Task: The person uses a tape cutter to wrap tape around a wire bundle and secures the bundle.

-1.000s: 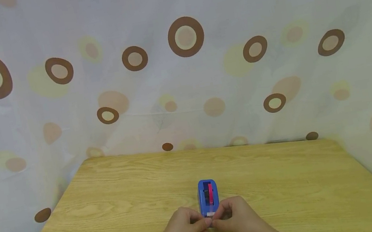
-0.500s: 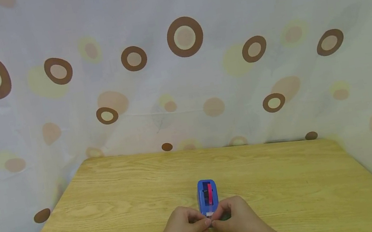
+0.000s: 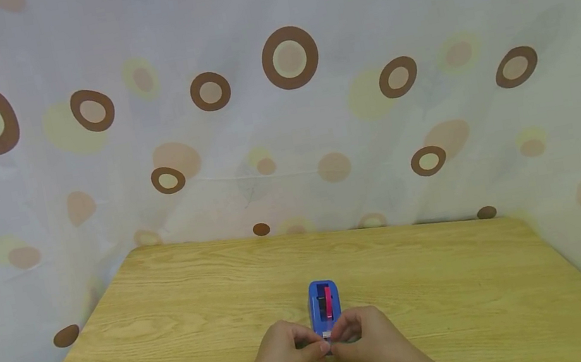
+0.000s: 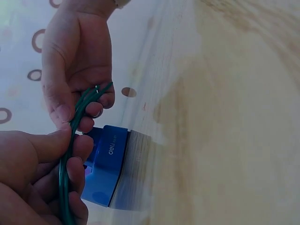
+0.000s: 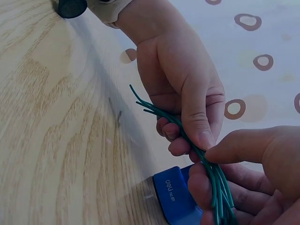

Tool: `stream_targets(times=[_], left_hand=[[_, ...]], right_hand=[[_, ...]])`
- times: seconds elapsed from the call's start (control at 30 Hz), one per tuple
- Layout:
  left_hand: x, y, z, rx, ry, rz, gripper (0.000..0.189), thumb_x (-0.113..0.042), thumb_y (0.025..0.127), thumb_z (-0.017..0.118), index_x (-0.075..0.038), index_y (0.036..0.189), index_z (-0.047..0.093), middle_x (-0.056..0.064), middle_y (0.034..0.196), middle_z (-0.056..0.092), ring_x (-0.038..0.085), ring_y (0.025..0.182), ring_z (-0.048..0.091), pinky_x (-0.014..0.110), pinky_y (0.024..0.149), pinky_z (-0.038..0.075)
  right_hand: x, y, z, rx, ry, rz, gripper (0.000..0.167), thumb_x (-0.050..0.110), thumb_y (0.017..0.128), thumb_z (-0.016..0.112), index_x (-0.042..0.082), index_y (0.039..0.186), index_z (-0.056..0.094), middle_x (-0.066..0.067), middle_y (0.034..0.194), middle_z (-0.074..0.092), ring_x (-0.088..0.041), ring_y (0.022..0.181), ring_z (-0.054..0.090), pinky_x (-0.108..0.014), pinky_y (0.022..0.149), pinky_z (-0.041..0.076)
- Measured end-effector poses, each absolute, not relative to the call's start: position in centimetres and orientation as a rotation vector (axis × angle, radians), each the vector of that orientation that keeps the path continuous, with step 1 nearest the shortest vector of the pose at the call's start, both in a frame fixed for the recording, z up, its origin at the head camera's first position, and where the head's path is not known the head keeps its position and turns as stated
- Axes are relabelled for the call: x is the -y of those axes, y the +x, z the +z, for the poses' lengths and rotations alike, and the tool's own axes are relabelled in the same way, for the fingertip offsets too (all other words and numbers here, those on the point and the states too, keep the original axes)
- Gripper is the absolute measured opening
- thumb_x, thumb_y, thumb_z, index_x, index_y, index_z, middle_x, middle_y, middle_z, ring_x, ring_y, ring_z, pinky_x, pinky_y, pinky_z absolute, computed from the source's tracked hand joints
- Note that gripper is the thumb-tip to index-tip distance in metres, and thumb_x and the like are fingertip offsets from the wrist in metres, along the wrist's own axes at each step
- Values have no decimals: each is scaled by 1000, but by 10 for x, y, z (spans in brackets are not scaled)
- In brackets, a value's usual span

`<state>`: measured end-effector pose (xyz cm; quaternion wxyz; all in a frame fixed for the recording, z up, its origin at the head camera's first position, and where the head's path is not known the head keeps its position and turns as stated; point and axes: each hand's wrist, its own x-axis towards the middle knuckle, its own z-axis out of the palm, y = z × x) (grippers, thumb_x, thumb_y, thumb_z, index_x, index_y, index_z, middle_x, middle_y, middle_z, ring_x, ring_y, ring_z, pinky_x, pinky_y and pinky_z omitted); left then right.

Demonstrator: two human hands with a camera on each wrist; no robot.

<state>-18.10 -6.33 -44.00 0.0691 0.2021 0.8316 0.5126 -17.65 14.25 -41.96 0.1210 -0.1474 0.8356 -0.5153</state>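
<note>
A bundle of thin green wires [image 4: 65,183] is held between both hands, mostly hidden in the head view. My left hand [image 3: 282,355] curls its fingers round one part, its thumb pressing from above. From the other side my right hand [image 3: 369,341] grips the same bundle [image 5: 218,187], thumb and fingertips meeting the left hand's at the middle. Loose wire ends stick out past each hand. Just beyond the fingertips stands a blue tape dispenser [image 3: 317,314] marked "deli", with a pink-red roll [image 3: 328,301] inside; the hands overlap its front end in the head view.
The wood-grain table [image 3: 201,305] reaches back to a hanging pale curtain [image 3: 216,14] printed with brown rings. A dark cylindrical object [image 5: 72,7] shows at the top left of the right wrist view.
Both hands stay in place in front of the dispenser, with only slight finger shifts. A bit of green under the right hand showed more clearly half a second ago.
</note>
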Motion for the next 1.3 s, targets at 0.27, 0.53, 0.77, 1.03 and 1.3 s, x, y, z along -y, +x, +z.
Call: stream_targets(times=[0.27, 0.53, 0.77, 1.03, 1.3], left_hand=[[63, -182, -440, -2530, 643, 1538, 7, -22, 87, 77, -18, 84, 81, -15, 83, 71, 3, 85, 61, 25, 75, 49], [63, -180, -439, -2562, 723, 1550, 7, -21, 86, 78, -16, 85, 81, -13, 85, 73, 4, 86, 64, 24, 76, 52], [62, -181, -440, -2601, 787, 1531, 5, -19, 85, 78, -15, 83, 80, -15, 84, 72, 2, 84, 64, 23, 74, 52], [61, -180, -440, -2623, 792, 1532, 7, -21, 84, 80, -15, 81, 80, -16, 80, 71, 0, 79, 63, 21, 70, 51], [61, -179, -439, -2601, 785, 1524, 8, -22, 83, 80, -15, 81, 80, -17, 81, 71, 0, 81, 62, 23, 72, 50]], right_hand=[[-144, -177, -420, -2376, -435, -1533, 10, 13, 85, 77, 7, 90, 70, -1, 87, 68, -19, 83, 65, -31, 73, 53], [-144, -177, -420, -2388, -436, -1532, 10, 11, 84, 78, 8, 88, 70, 0, 87, 69, -19, 83, 65, -31, 75, 53], [-145, -178, -423, -2420, -460, -1538, 9, 5, 82, 78, 9, 81, 70, 0, 84, 70, -19, 83, 63, -28, 73, 51], [-145, -179, -424, -2400, -461, -1571, 12, 2, 81, 78, 10, 76, 71, -4, 83, 70, -17, 80, 63, -25, 71, 52], [-144, -177, -423, -2446, -467, -1534, 13, 2, 79, 80, 11, 74, 72, -2, 83, 69, -17, 81, 62, -25, 71, 52]])
